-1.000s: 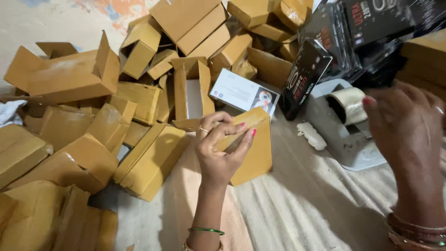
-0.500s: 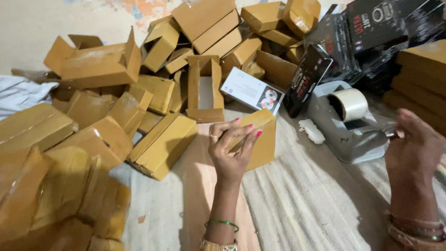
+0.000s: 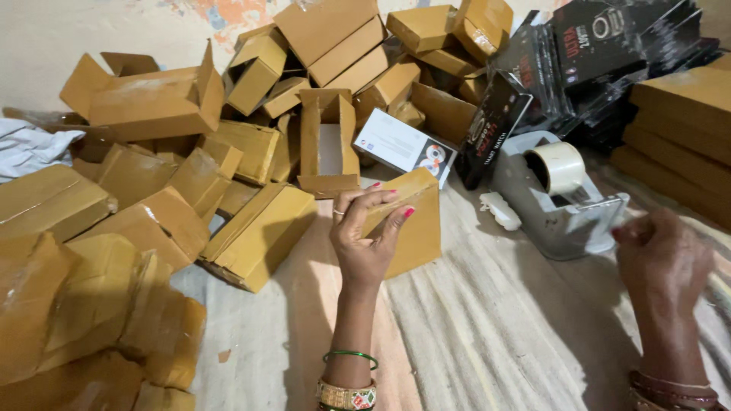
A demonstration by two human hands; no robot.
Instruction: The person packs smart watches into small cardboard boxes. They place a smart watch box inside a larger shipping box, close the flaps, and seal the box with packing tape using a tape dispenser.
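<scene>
Centrally, a small closed box of tan corrugated cardboard [image 3: 407, 221] lies on a pale ribbed woven mat [image 3: 495, 327] that covers the floor, and the left hand [image 3: 365, 232] holds it, fingers curled over its near top edge with the thumb against the side. It looks light and stiff, with smooth, slightly slippery faces, so a grip across two opposite edges would probably hold it best; squeezing a flat face could dent it. The right hand [image 3: 661, 255] hovers nearby at the right, fingers drawn together as if pinching something small, though what it holds, if anything, cannot be told. Just beside that hand stands a grey plastic tape dispenser [image 3: 560, 205] carrying a roll of beige packing tape [image 3: 558, 166]. Behind the held box, an open tan carton [image 3: 327, 144] stands upright with a white inside, and a flat white rectangular product box [image 3: 403, 144] leans next to it. A glossy black product box [image 3: 493, 125] tilts against a stack of similar black packages at the upper right. Flattened tan cardboard sheets [image 3: 678, 129] are stacked along the right edge. A loose heap of tan cartons [image 3: 152, 190] fills the left side.
</scene>
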